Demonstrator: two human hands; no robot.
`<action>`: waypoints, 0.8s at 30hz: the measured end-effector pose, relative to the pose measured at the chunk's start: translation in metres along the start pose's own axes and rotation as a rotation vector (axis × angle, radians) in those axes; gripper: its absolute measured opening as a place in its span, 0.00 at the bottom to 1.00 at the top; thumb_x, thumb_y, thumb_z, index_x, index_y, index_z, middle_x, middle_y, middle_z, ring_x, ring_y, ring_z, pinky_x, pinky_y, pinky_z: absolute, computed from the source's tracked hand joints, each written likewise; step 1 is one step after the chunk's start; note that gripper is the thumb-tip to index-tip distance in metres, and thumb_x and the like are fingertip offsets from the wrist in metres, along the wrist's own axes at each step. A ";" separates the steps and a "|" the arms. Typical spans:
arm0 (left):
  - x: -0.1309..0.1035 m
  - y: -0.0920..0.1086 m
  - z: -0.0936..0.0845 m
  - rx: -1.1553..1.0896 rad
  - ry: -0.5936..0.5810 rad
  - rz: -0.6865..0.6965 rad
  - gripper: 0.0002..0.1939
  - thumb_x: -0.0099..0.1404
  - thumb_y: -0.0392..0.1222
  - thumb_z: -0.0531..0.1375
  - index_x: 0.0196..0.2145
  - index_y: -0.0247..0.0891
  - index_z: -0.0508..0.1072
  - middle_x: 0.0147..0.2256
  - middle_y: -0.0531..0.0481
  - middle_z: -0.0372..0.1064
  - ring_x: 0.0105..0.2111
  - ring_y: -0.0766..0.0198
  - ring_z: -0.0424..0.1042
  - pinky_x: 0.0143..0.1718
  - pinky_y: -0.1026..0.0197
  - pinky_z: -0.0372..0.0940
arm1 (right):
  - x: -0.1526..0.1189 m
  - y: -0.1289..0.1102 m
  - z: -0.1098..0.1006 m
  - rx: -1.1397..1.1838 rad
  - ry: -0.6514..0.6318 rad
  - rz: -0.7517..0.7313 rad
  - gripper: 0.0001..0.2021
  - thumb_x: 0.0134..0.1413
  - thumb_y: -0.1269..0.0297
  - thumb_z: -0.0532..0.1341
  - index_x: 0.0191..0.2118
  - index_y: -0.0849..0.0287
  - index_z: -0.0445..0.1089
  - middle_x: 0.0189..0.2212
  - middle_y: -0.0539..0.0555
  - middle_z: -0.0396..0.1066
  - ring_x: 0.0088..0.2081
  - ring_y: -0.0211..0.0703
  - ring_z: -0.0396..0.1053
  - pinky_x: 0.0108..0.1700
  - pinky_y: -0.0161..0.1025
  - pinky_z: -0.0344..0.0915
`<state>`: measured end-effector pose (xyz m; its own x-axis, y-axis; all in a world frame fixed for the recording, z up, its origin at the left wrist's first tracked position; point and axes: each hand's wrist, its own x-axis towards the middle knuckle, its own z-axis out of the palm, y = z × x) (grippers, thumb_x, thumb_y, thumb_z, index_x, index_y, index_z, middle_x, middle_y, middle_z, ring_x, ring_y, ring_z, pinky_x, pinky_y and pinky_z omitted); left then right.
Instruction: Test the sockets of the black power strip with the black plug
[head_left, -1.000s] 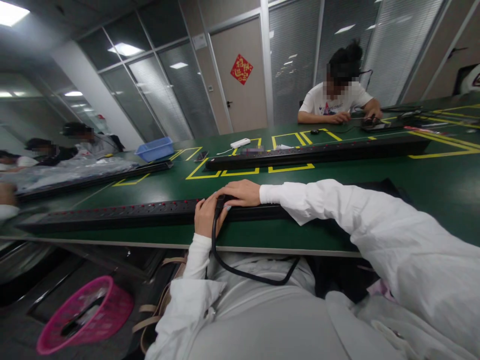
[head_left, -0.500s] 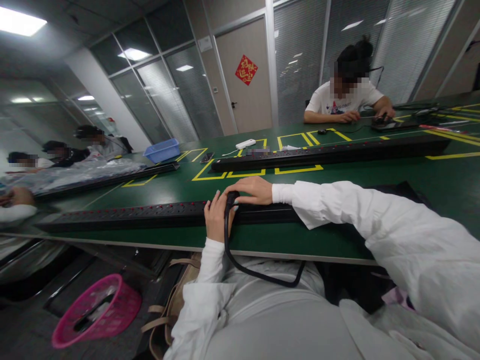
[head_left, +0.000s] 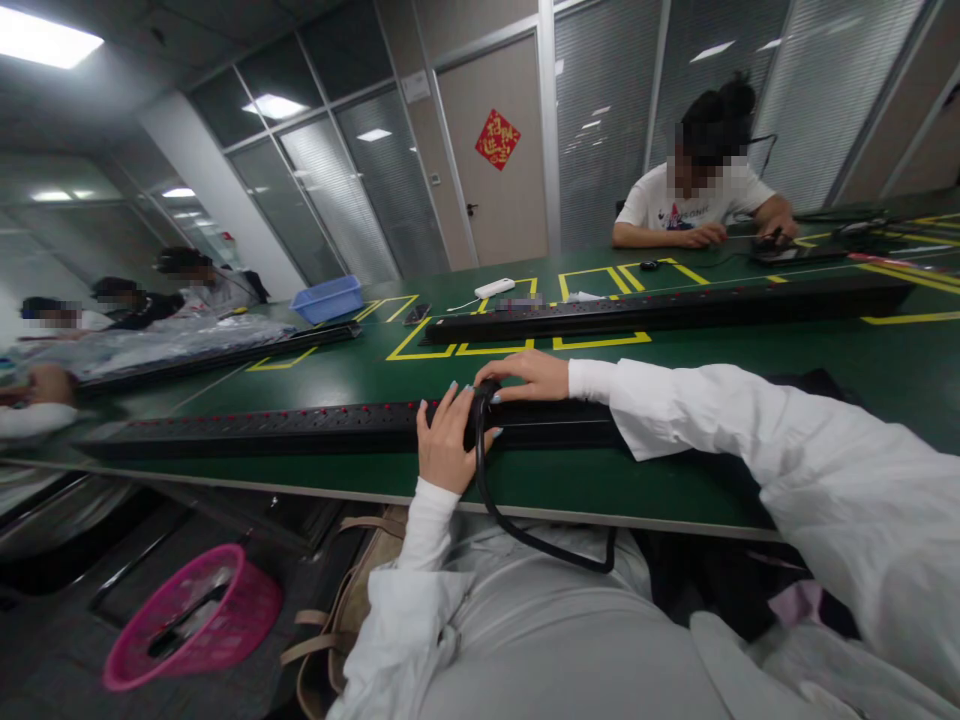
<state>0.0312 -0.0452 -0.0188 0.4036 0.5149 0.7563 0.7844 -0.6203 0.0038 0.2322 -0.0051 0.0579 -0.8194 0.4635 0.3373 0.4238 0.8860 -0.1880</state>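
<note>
A long black power strip [head_left: 360, 428] with a row of red dots lies along the near table edge. My left hand [head_left: 448, 440] rests over the strip with its fingers spread and the thumb out beside the plug. My right hand [head_left: 534, 376] is closed round the plug of a black power cord [head_left: 487, 480], pressed against the top of the strip. From the plug, the cord loops down over the table edge toward my lap. The plug's lower end and the spot where it meets the strip are hidden by my fingers.
A second black strip [head_left: 675, 308] lies farther back, among yellow tape marks. Behind it are a white device [head_left: 495, 288] and a blue basket [head_left: 326, 300]. A person [head_left: 690, 205] sits opposite. A pink basket [head_left: 259, 610] stands on the floor at left.
Both hands and the plug appear slightly farther right, as the whole view has also shifted a little. My left fingers are more spread, with the thumb showing beyond the cord.
</note>
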 end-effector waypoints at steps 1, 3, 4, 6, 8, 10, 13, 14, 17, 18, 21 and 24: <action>0.000 0.001 0.000 -0.002 0.003 -0.006 0.27 0.58 0.52 0.52 0.52 0.36 0.58 0.49 0.40 0.62 0.54 0.51 0.55 0.55 0.44 0.39 | 0.000 0.000 0.001 -0.017 -0.005 0.002 0.18 0.55 0.58 0.52 0.49 0.60 0.59 0.38 0.54 0.68 0.39 0.40 0.66 0.40 0.35 0.59; 0.000 0.003 0.000 -0.006 0.008 -0.016 0.27 0.59 0.53 0.52 0.52 0.36 0.58 0.49 0.40 0.62 0.54 0.52 0.55 0.55 0.44 0.39 | 0.001 0.000 0.003 -0.060 -0.017 -0.004 0.18 0.55 0.58 0.52 0.49 0.60 0.59 0.37 0.55 0.68 0.39 0.41 0.66 0.40 0.36 0.59; 0.001 0.003 0.000 -0.009 0.008 -0.016 0.26 0.59 0.53 0.52 0.51 0.36 0.59 0.49 0.40 0.62 0.54 0.52 0.55 0.55 0.44 0.39 | 0.002 0.000 0.003 -0.084 -0.022 -0.012 0.18 0.55 0.57 0.52 0.49 0.60 0.59 0.38 0.55 0.68 0.40 0.42 0.66 0.40 0.37 0.59; 0.001 0.004 0.002 -0.015 0.007 -0.016 0.25 0.59 0.52 0.52 0.51 0.37 0.59 0.49 0.40 0.63 0.54 0.52 0.55 0.55 0.44 0.40 | 0.003 -0.001 0.004 -0.130 -0.029 -0.027 0.19 0.54 0.56 0.52 0.50 0.59 0.58 0.38 0.56 0.68 0.41 0.43 0.65 0.40 0.37 0.59; 0.002 0.004 0.004 -0.024 0.014 -0.027 0.25 0.59 0.51 0.51 0.51 0.36 0.58 0.49 0.40 0.63 0.53 0.53 0.56 0.54 0.45 0.41 | 0.003 -0.002 0.004 -0.163 -0.040 -0.040 0.20 0.54 0.55 0.53 0.49 0.59 0.58 0.38 0.56 0.68 0.42 0.44 0.64 0.40 0.37 0.59; 0.002 0.004 0.007 -0.031 0.022 -0.041 0.25 0.60 0.51 0.51 0.52 0.36 0.58 0.49 0.39 0.62 0.53 0.54 0.57 0.54 0.46 0.42 | 0.003 -0.004 0.004 -0.189 -0.049 -0.050 0.20 0.54 0.54 0.52 0.50 0.59 0.58 0.38 0.57 0.68 0.42 0.44 0.64 0.39 0.37 0.58; 0.004 0.004 0.009 -0.034 -0.002 -0.029 0.23 0.59 0.51 0.52 0.49 0.38 0.61 0.47 0.41 0.65 0.53 0.53 0.56 0.54 0.44 0.40 | 0.000 -0.006 0.005 -0.218 -0.048 -0.051 0.20 0.54 0.54 0.52 0.50 0.58 0.58 0.37 0.57 0.68 0.41 0.45 0.64 0.39 0.37 0.58; 0.005 0.005 0.008 -0.033 -0.015 -0.023 0.22 0.58 0.51 0.53 0.48 0.39 0.63 0.46 0.42 0.66 0.54 0.52 0.55 0.54 0.43 0.40 | 0.000 -0.007 0.005 -0.222 -0.047 -0.045 0.20 0.54 0.54 0.52 0.50 0.58 0.58 0.37 0.57 0.68 0.41 0.45 0.64 0.39 0.37 0.58; 0.008 0.009 0.006 -0.026 -0.030 -0.031 0.20 0.58 0.51 0.54 0.46 0.40 0.65 0.44 0.43 0.67 0.54 0.51 0.54 0.54 0.42 0.39 | -0.001 -0.008 0.005 -0.207 -0.046 -0.032 0.19 0.54 0.55 0.52 0.50 0.57 0.58 0.38 0.56 0.68 0.40 0.44 0.64 0.38 0.36 0.57; 0.009 0.011 0.006 -0.026 -0.027 -0.041 0.20 0.57 0.51 0.54 0.45 0.40 0.65 0.44 0.43 0.68 0.54 0.51 0.54 0.54 0.41 0.39 | -0.001 -0.008 0.004 -0.197 -0.046 -0.029 0.19 0.54 0.56 0.53 0.50 0.57 0.58 0.39 0.56 0.68 0.40 0.44 0.64 0.38 0.36 0.57; 0.011 0.013 0.005 -0.029 -0.010 -0.065 0.20 0.57 0.52 0.54 0.45 0.39 0.65 0.43 0.43 0.68 0.54 0.51 0.54 0.54 0.41 0.39 | 0.000 -0.008 0.003 -0.171 -0.057 -0.022 0.18 0.53 0.57 0.54 0.50 0.56 0.58 0.39 0.54 0.68 0.40 0.43 0.65 0.37 0.35 0.57; 0.012 0.013 0.007 -0.037 -0.007 -0.062 0.20 0.57 0.52 0.54 0.44 0.39 0.65 0.43 0.42 0.69 0.53 0.51 0.56 0.53 0.42 0.41 | 0.000 -0.007 0.004 -0.163 -0.058 -0.014 0.18 0.53 0.57 0.55 0.49 0.56 0.59 0.38 0.54 0.68 0.40 0.43 0.65 0.37 0.35 0.57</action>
<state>0.0498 -0.0433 -0.0143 0.3583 0.5567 0.7495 0.7901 -0.6084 0.0742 0.2278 -0.0111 0.0559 -0.8443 0.4543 0.2842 0.4658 0.8844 -0.0299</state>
